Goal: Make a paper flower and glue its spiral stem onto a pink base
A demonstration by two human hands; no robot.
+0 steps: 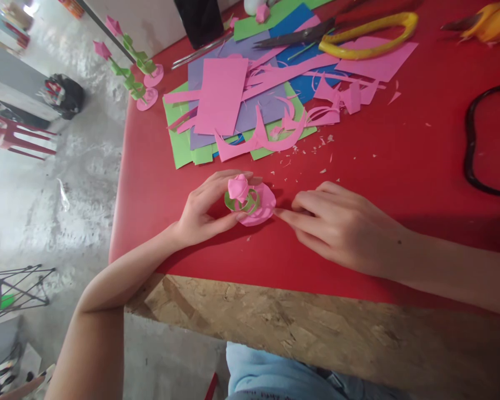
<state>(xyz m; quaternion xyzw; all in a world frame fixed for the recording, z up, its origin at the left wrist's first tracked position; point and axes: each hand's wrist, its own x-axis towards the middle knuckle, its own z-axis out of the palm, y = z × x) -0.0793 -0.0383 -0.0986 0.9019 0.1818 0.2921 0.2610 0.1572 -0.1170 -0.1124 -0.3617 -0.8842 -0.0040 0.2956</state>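
A paper flower (238,189) with a pink folded bloom and green curled leaves stands on a round pink paper base (266,206), seen from above. My left hand (208,205) curves around it from the left, fingers on the far side and thumb on the near side. On the right, one finger of my right hand (337,222) reaches out to the edge of the base, while its other fingers are bent. Nothing shows in that hand, and its thumb is hard to make out.
Pink, green, purple and blue paper sheets (224,94) lie piled beyond my hands, with yellow-handled scissors (369,36) on top. Two similar paper flowers (148,99) stand at the back left corner. Paper scraps dot the red tabletop (383,161). A black cord (470,139) loops at right.
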